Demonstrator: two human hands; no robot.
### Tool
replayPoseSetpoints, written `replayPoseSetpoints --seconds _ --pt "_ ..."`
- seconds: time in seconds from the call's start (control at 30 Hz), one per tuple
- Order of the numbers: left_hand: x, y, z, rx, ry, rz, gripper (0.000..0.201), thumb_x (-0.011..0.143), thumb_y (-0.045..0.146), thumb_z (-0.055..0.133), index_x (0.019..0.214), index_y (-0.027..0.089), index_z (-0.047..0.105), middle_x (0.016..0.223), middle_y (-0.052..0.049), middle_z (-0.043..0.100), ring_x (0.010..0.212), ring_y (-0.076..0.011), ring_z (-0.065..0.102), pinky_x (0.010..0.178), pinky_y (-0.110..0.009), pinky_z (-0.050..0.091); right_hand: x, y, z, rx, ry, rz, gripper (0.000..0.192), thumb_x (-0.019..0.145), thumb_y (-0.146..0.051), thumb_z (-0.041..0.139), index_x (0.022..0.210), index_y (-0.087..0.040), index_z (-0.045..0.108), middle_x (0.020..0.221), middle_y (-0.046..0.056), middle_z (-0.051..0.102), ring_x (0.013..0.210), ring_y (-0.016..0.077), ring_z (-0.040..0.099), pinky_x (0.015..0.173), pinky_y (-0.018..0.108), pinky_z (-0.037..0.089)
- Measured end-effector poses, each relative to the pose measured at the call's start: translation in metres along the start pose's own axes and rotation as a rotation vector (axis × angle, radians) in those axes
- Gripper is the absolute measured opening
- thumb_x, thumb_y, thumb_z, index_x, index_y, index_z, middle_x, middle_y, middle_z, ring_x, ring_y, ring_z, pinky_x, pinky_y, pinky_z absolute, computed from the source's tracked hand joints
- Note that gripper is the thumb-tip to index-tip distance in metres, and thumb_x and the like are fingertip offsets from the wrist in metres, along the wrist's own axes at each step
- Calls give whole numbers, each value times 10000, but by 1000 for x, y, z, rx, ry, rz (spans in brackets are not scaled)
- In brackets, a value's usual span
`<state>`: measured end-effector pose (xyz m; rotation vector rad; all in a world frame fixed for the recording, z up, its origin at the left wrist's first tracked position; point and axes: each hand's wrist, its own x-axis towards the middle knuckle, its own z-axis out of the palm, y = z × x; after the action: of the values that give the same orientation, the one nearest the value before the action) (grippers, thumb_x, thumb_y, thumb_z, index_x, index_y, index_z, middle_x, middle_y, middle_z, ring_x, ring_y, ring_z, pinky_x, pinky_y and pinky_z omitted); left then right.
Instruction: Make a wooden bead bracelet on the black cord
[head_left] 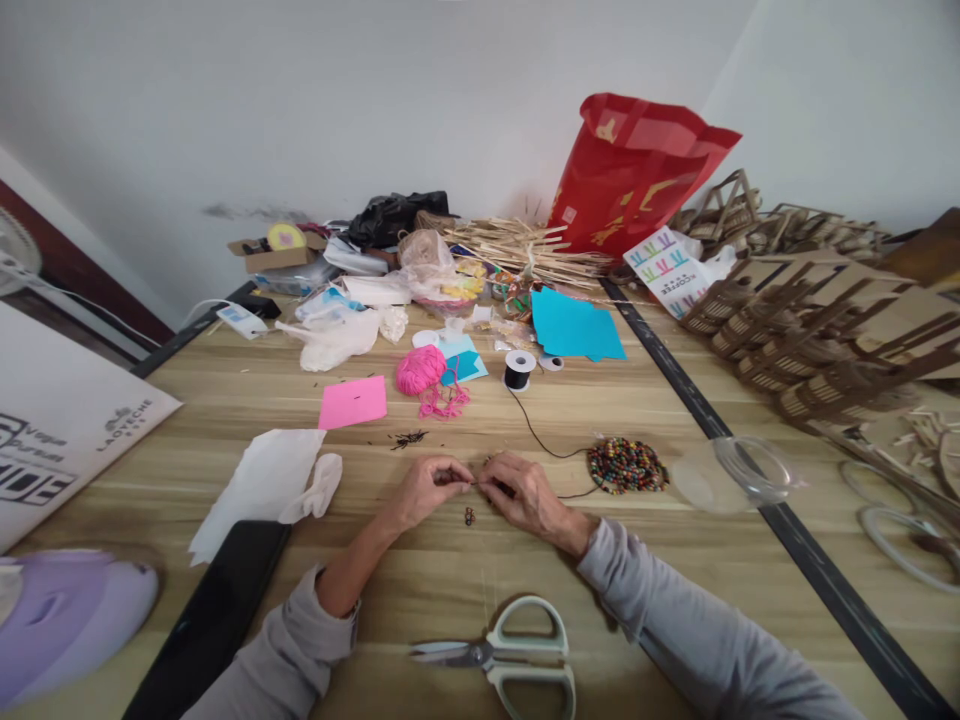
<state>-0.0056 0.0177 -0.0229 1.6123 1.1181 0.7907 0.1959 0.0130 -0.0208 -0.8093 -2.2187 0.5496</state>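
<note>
My left hand [431, 490] is closed in a pinch, its fingertips meeting those of my right hand over the table. Whatever lies between the left fingertips is too small to make out. My right hand [525, 495] pinches a black cord [577, 495], which comes out from under it and runs right to a heap of multicoloured beads [627, 466]. Just below the fingertips lie several loose beads [469, 516]. From the heap, more cord leads back to a spool of black cord [518, 370]. Scissors [491, 655] with pale handles rest nearer me.
A pink yarn ball [420, 370], a pink card [352, 402] and small dark sticks [409, 439] lie beyond my hands. At left are a black phone [214, 610] and white paper [259, 485]. A plastic container [739, 472] is at right, wooden models [810, 350] behind it.
</note>
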Motion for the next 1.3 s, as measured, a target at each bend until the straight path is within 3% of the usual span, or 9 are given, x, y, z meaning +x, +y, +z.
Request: replayPoseSetpoints --seconds 1.3 --pt "0 3 0 -66 0 -27 103 689 207 678 739 117 671 721 -42 681 690 -151 616 692 -264 497 0 2 1 -20 12 -24 118 903 -171 491 820 -182 574 767 52 617 712 162 565 642 260 434"
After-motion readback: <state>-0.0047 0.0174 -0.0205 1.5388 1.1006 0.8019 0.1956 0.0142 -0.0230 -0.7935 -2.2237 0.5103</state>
